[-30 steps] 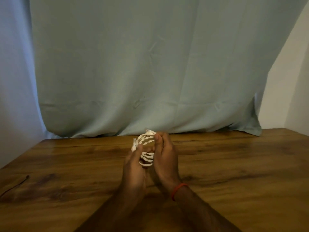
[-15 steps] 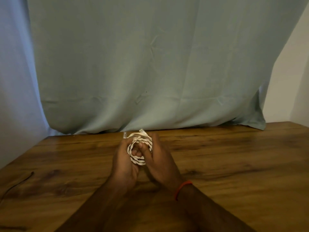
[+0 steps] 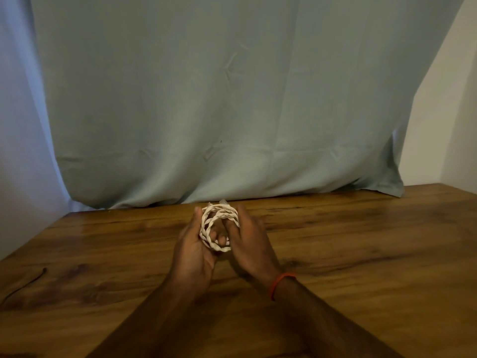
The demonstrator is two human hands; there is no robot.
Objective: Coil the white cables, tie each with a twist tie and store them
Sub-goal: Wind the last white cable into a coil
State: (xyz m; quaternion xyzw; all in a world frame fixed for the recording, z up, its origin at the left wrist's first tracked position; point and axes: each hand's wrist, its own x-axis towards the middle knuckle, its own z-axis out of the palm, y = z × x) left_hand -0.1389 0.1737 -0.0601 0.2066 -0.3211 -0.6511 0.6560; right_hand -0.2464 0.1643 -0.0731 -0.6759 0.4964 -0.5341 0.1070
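Observation:
A white cable wound into a small round coil is held upright above the wooden table, between both hands. My left hand cups the coil's left side, thumb up along its rim. My right hand holds the right side, with fingertips poking through the coil's middle. The cable's connector ends stick out at the top of the coil. No twist tie can be made out.
A thin dark cord lies on the table near its left edge. A pale green cloth hangs behind the table's far edge. A red band circles my right wrist.
Both hands shifted slightly left with the coil and turned it, so its open ring now faces me. The right fingers moved from the coil's top into its middle.

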